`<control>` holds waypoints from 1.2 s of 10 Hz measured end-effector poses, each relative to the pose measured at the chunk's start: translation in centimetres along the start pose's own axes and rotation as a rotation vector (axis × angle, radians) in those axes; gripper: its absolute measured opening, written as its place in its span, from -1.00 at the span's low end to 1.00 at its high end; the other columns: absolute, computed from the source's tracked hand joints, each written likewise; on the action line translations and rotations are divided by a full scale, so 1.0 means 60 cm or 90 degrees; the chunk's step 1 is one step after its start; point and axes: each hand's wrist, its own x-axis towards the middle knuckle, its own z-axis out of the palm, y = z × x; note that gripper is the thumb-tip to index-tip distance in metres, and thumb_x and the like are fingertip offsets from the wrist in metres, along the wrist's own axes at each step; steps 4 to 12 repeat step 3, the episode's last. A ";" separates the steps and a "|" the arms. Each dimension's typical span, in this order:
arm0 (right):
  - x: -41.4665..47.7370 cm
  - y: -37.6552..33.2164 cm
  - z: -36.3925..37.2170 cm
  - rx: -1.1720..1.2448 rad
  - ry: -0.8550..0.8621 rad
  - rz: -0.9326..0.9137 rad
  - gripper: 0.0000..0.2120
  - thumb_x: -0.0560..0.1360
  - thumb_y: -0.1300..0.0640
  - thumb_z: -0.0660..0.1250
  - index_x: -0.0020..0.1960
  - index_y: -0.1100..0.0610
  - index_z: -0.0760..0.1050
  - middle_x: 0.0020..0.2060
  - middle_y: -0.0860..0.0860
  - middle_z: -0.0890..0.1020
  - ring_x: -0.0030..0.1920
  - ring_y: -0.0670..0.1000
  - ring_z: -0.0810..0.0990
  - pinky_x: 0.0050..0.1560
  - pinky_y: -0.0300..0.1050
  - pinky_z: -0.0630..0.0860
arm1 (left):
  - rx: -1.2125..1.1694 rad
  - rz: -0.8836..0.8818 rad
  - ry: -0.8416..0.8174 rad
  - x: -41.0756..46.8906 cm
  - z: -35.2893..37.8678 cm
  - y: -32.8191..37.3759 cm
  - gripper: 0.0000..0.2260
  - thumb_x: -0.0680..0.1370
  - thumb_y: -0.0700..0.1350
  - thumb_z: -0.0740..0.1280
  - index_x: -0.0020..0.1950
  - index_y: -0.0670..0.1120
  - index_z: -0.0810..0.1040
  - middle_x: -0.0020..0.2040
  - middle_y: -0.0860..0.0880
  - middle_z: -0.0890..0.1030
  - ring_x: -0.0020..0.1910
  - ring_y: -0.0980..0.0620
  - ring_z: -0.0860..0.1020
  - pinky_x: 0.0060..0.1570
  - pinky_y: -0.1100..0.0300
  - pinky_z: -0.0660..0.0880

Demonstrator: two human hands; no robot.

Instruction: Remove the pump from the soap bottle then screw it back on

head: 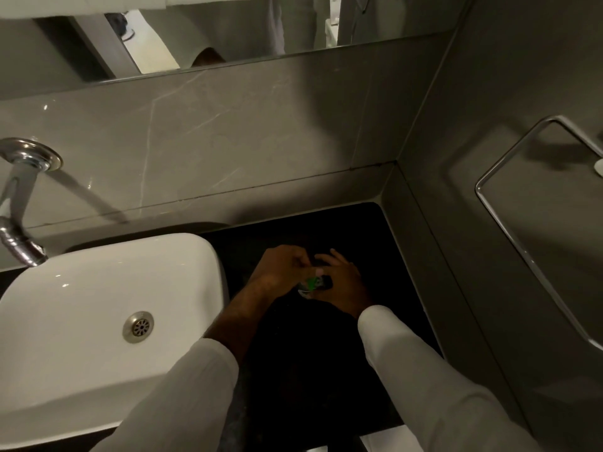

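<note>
A small soap bottle (315,283) with a green and white label stands on the black counter (326,370), mostly hidden between my two hands. My left hand (282,267) is curled over its top, where the pump sits out of sight under the fingers. My right hand (341,278) wraps around the bottle's right side. Both hands touch the bottle. The dim light and dark counter hide the bottle's lower body.
A white basin (81,321) with a metal drain (138,326) fills the left side, with a chrome wall tap (19,216) above it. Grey tiled walls close in behind and to the right. A chrome rail (509,230) hangs on the right wall. A mirror (228,31) runs above.
</note>
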 end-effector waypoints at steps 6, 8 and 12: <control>-0.036 -0.048 -0.075 -0.003 -0.030 0.033 -0.11 0.31 -0.12 0.56 0.53 -0.04 0.23 0.61 0.04 0.15 0.62 0.18 -0.02 0.56 0.28 0.09 | -0.011 -0.023 0.122 -0.066 -0.020 0.006 -0.65 0.46 0.29 0.39 0.02 0.06 0.70 -0.05 0.06 0.74 -0.03 0.10 0.69 0.05 0.12 0.61; -0.036 -0.048 -0.075 -0.003 -0.030 0.033 -0.11 0.31 -0.12 0.56 0.53 -0.04 0.23 0.61 0.04 0.15 0.62 0.18 -0.02 0.56 0.28 0.09 | -0.011 -0.023 0.122 -0.066 -0.020 0.006 -0.65 0.46 0.29 0.39 0.02 0.06 0.70 -0.05 0.06 0.74 -0.03 0.10 0.69 0.05 0.12 0.61; -0.036 -0.048 -0.075 -0.003 -0.030 0.033 -0.11 0.31 -0.12 0.56 0.53 -0.04 0.23 0.61 0.04 0.15 0.62 0.18 -0.02 0.56 0.28 0.09 | -0.011 -0.023 0.122 -0.066 -0.020 0.006 -0.65 0.46 0.29 0.39 0.02 0.06 0.70 -0.05 0.06 0.74 -0.03 0.10 0.69 0.05 0.12 0.61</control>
